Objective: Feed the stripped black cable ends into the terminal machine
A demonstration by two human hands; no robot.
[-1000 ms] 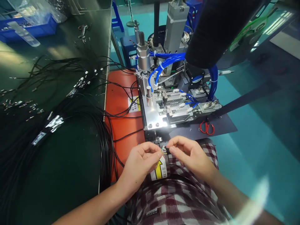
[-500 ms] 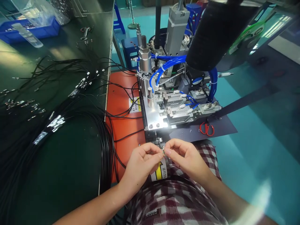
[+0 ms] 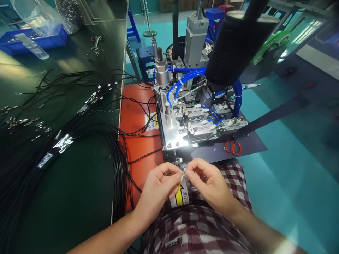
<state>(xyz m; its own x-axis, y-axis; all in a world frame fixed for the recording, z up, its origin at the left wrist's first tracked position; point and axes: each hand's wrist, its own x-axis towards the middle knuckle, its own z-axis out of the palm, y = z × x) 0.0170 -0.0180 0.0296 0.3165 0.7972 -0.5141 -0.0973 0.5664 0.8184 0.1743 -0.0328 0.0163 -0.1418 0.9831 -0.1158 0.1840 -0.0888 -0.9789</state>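
Observation:
My left hand (image 3: 160,186) and my right hand (image 3: 209,181) meet in front of the machine, each pinching with thumb and forefinger. Between the fingertips are thin wires (image 3: 183,173), tiny and partly covered by the fingers; what their ends look like I cannot make out. Just beyond the fingertips is a small metal fixture (image 3: 179,161) at the machine's front edge. Under the hands a label with a yellow arrow (image 3: 179,197) shows. The benchtop machine (image 3: 196,123) has metal cylinders and blue air hoses.
Bundles of black cables (image 3: 119,169) with shiny ends lie over the dark table (image 3: 66,197) at left, some crossing the orange surface (image 3: 139,141). Red-handled scissors (image 3: 233,147) lie right of the machine. A blue tray (image 3: 57,37) stands far left. A black cylinder (image 3: 233,49) hangs over the machine.
The view has shifted slightly, so the machine sits a little lower and further left. Both hands keep their pinch, with only small finger movement at the wires.

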